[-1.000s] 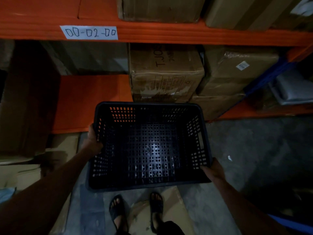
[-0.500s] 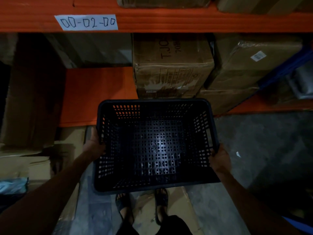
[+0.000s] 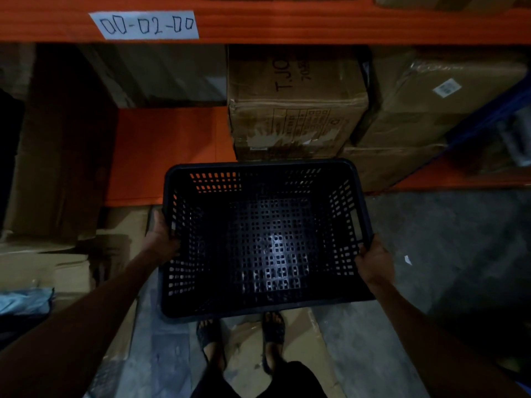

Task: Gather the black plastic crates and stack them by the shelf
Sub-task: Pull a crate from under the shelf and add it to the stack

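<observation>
A black perforated plastic crate (image 3: 267, 308) hangs in front of me, empty, its open top facing up. My left hand (image 3: 161, 239) grips its left rim and my right hand (image 3: 373, 261) grips its right rim. The crate's far edge sits close to the low orange shelf (image 3: 161, 156). An orange shelf beam (image 3: 316, 24) with a white label reading 00-02-00 runs across the top. No other crate shows.
Cardboard boxes (image 3: 296, 110) fill the shelf's right half, and a tall dark carton (image 3: 63, 156) stands at the left. Flattened cardboard (image 3: 244, 337) lies on the grey concrete floor under my sandalled feet (image 3: 211, 337). Bare floor spreads to the right.
The view has closed in on the shelf and the crate has come slightly nearer to it. My right hand has shifted forward along the right rim.
</observation>
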Motion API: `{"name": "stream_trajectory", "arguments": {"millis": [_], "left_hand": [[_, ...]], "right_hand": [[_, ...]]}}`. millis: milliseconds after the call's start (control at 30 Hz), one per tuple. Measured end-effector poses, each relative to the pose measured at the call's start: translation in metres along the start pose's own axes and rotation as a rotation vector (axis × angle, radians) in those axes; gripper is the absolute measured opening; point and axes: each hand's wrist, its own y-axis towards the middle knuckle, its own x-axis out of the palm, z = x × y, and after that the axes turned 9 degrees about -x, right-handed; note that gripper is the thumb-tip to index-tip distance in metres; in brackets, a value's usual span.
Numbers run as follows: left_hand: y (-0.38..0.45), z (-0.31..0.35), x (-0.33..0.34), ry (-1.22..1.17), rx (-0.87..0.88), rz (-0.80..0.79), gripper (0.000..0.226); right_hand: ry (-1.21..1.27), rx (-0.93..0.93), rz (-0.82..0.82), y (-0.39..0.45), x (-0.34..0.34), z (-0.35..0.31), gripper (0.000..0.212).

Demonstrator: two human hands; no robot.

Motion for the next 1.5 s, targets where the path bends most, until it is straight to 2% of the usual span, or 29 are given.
{"name": "stream_trajectory", "arguments": {"millis": [267,400,567,700,733,800,867,1000,1100,1233,1367,1500], "left_hand": [[-0.006,0.004,0.002,-0.015,0.010,0.039,0.094],[-0.003,0.013,-0.002,-0.023,-0.007,0.076,0.085],[-0.006,0.017,-0.003,0.131,-0.069,0.107,0.094],[-0.004,0.022,-0.008,0.025,0.010,0.009,0.094],[-0.005,0.025,-0.010,0.035,-0.007,0.000,0.098],[-0.012,0.030,-0.013,0.098,-0.060,0.016,0.102],[-0.022,0.031,-0.013,0.137,-0.046,0.046,0.102],[-0.048,0.027,-0.004,0.095,-0.026,0.132,0.102],[-0.069,0.019,0.000,0.036,-0.045,0.165,0.097],[-0.088,-0.007,-0.007,-0.085,-0.048,0.178,0.085],[-0.098,-0.059,-0.040,-0.259,-0.148,0.172,0.074],[-0.098,-0.123,-0.089,-0.372,-0.205,0.205,0.066]], "right_hand": [[-0.108,0.032,-0.025,-0.005,0.001,-0.002,0.034],[-0.147,0.023,-0.016,-0.007,0.007,-0.001,0.034],[-0.033,0.033,-0.040,-0.008,0.005,-0.001,0.031],[0.028,0.008,-0.099,-0.001,0.001,0.005,0.026],[0.037,0.047,-0.152,0.000,0.000,0.005,0.033],[0.030,0.117,-0.253,0.003,-0.002,0.004,0.061],[-0.080,0.053,-0.273,0.001,-0.004,0.001,0.086],[-0.293,-0.123,-0.169,-0.007,-0.007,-0.011,0.093],[-0.334,-0.282,-0.149,-0.011,-0.007,-0.043,0.090],[-0.213,-0.457,-0.292,-0.020,0.007,-0.115,0.073],[-0.033,-0.652,-0.494,-0.049,0.031,-0.216,0.066],[0.016,-0.765,-0.560,-0.088,0.060,-0.308,0.061]]}}
